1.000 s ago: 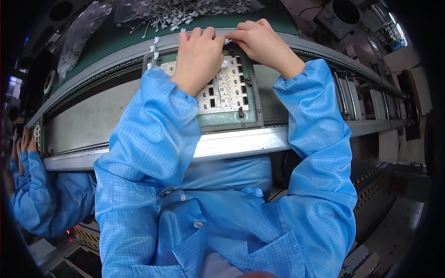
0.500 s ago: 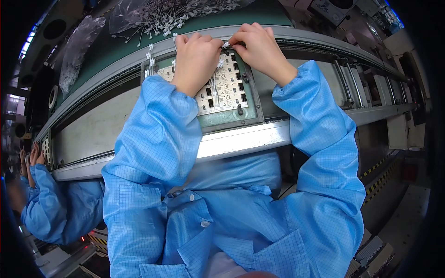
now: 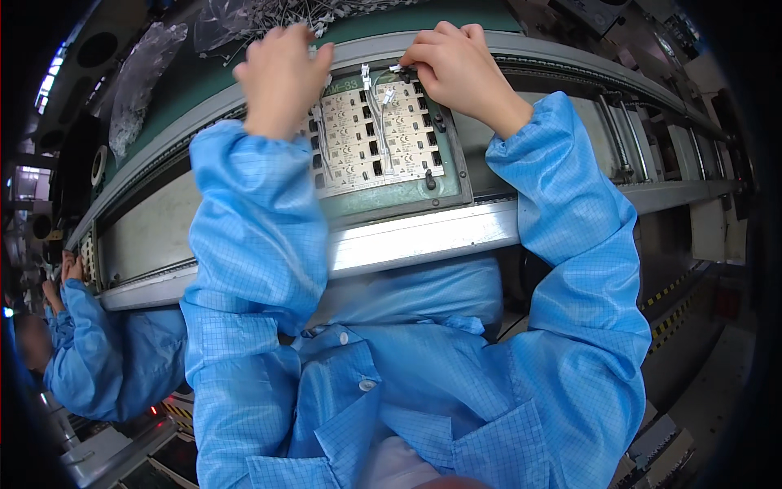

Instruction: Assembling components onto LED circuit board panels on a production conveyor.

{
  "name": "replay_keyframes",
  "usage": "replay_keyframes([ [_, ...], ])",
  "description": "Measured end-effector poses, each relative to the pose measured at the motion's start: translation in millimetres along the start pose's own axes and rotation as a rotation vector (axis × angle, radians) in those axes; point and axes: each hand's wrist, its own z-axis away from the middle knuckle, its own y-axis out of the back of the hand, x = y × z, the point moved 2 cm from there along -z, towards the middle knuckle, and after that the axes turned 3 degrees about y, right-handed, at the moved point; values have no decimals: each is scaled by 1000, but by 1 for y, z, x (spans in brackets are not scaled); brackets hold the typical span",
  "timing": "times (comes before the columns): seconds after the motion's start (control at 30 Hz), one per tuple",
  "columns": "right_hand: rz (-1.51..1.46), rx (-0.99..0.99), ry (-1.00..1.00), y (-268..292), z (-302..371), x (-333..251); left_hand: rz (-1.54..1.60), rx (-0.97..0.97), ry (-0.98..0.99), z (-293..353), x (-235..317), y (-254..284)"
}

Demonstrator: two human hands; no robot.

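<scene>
My right hand (image 3: 458, 69) is closed at the far right corner of a panel of white circuit boards (image 3: 346, 134). Its fingertips pinch a small white cable connector (image 3: 397, 68) beside a black clip (image 3: 405, 76). The panel lies in a green-based fixture (image 3: 383, 204) with a dark frame. My left hand (image 3: 285, 81) is raised over the fixture's far left side, slightly blurred, its thumb apart from the fingers and nothing visible in it. White connectors on thin wires (image 3: 366, 77) stand at the far edge, and more wires (image 3: 379, 134) lie across the boards.
The fixture sits between the rails of a conveyor (image 3: 423, 242). Beyond it, a green bench top (image 3: 383, 23) carries a heap of white-ended cables (image 3: 281, 15) and a clear plastic bag (image 3: 147, 81). A co-worker's blue sleeve (image 3: 90, 350) shows at the left.
My left hand has moved left and away from my right hand, uncovering the boards and the far-edge wires. The right hand stays at the far right corner with the connector.
</scene>
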Motion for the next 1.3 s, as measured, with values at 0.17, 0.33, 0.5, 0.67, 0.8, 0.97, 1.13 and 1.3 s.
replay_keyframes([
  [0.17, 77, -2, 38, -4, -1, -2, -108, -245, 101, 7, -2, -4],
  [0.33, 34, 11, 21, -5, 0, -1, -87, -142, -18, 7, -1, -7],
  [0.5, 42, -8, 0, -4, -1, -3, 162, -255, -68, 5, -14, 1],
  [0.67, 23, 12, -3, -4, 1, 0, -13, -133, 11, 7, 6, 1],
  [0.8, 17, 19, 3, -5, 2, -1, -133, -70, -27, 3, 9, -11],
  [0.97, 33, 30, 9, -5, 3, -1, -187, 1, -86, 6, 9, -16],
  [1.13, 21, 22, -19, -4, 3, -1, -339, -61, -116, 8, 16, -24],
  [1.3, 26, 18, -14, -5, 0, -1, -378, -114, -224, 3, 10, -28],
])
